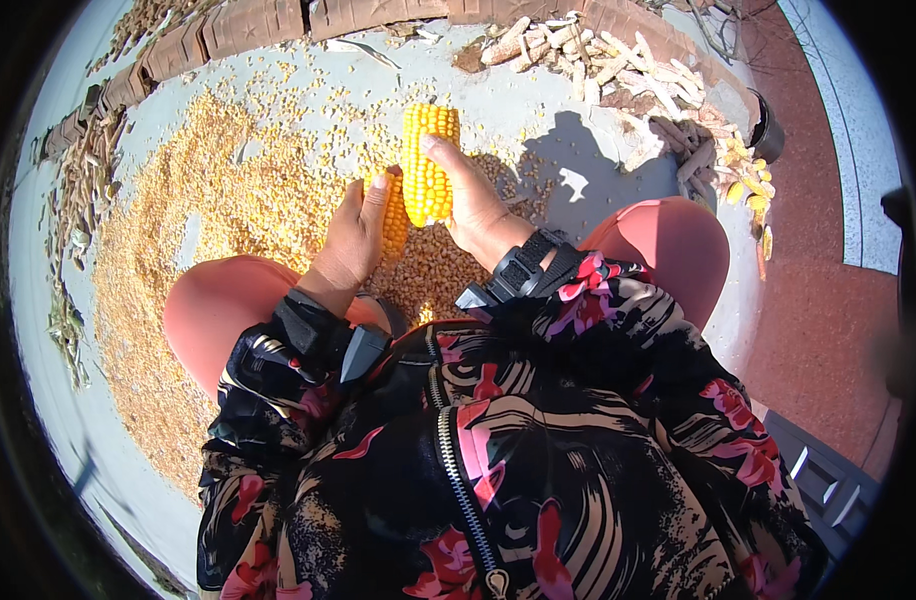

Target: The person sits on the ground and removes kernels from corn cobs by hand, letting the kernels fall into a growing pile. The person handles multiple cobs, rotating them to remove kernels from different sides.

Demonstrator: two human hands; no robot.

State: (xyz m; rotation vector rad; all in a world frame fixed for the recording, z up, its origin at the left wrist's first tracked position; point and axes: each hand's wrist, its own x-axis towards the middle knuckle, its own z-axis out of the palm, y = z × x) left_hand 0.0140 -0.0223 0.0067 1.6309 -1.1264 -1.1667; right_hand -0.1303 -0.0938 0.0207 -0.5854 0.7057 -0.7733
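Note:
My right hand (473, 199) is closed around a thick yellow ear of corn (429, 169), its thumb lying along the upper kernels. The ear stands nearly upright in the view, its rows mostly full of kernels. Just left of it, my left hand (359, 229) grips a second, more orange corn ear (393, 221), partly covered by the fingers and thumb. The two ears are side by side and appear to touch. Beneath both hands lies a heap of loose corn kernels (420, 277) between my knees.
A broad spread of loose kernels (203, 172) covers the ground to the left. Bare cobs (630, 67) are piled at the upper right, with several partly kernelled pieces (754, 187) beside them. A brick border (248, 34) runs along the far side. Dry husks (68, 330) lie at the far left.

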